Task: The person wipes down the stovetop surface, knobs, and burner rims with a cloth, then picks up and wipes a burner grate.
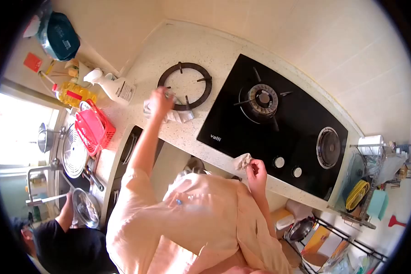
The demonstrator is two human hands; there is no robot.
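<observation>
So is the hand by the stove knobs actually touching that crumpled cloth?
Touching. The head view shows the right hand with its fingers closed around the crumpled cloth, at the front edge of the black gas hob; no gap shows between them.

A single head-worn fisheye view looks steeply down, from well above, on a kitchen counter (223, 50); a dark round vignette rims the frame. The picture is rolled, so the counter runs from 10 o'clock to 4 o'clock and the tiled wall fills 1 o'clock. The black hob (278, 123) lies just right of centre, at middle range. The person's own body fills 6 o'clock, nearest the lens, with arms reaching up toward 11 and 3 o'clock. A window and sink sit far out at 9 o'clock, and another person at 7 o'clock.
</observation>
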